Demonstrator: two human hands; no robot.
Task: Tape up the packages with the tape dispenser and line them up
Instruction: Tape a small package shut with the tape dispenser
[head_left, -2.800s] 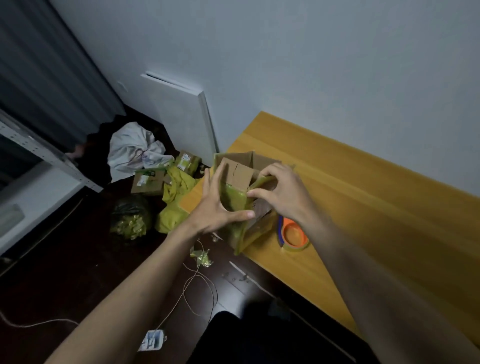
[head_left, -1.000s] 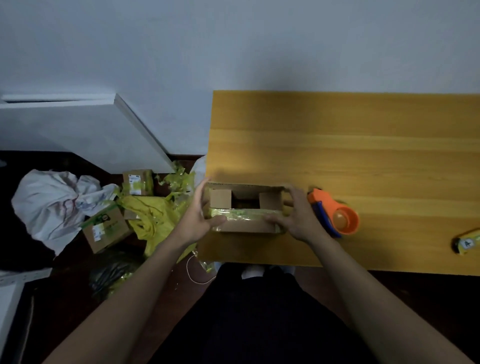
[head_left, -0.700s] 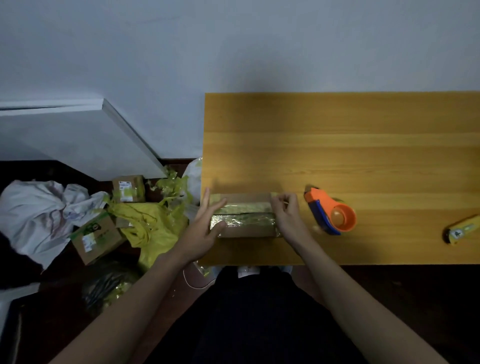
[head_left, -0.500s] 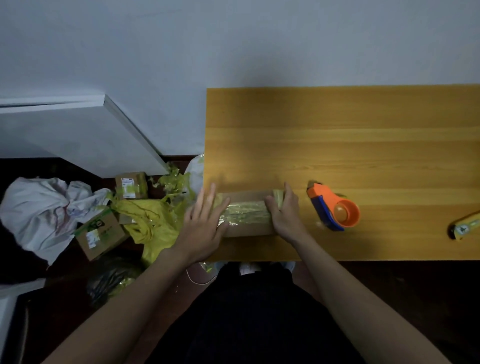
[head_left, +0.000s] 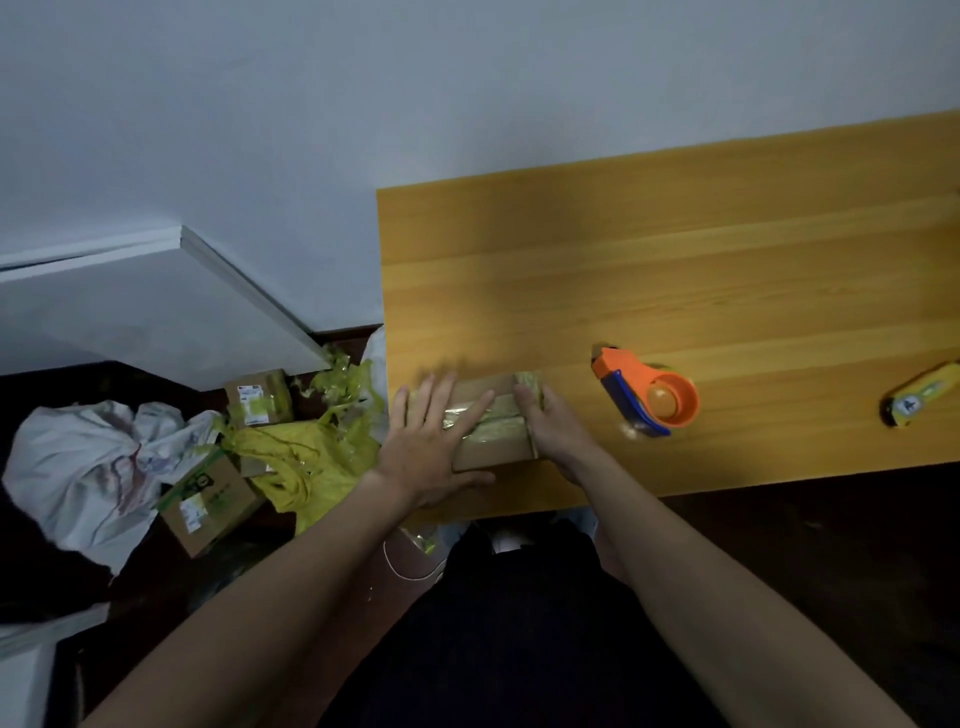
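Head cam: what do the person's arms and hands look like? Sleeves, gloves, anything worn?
Both forearms are bare up to the frame's edge: no sleeves show. The left hand and right hand wear no gloves. No watch, ring, band or marking shows on either wrist or on the fingers in this dim view.

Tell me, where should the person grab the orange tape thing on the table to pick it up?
Probably by the blue handle of the tape dispenser, coming from above with the right hand, which is nearest. The handle is a long bar on the near left side, facing that hand; the round orange hub looks too wide to curl fingers around.
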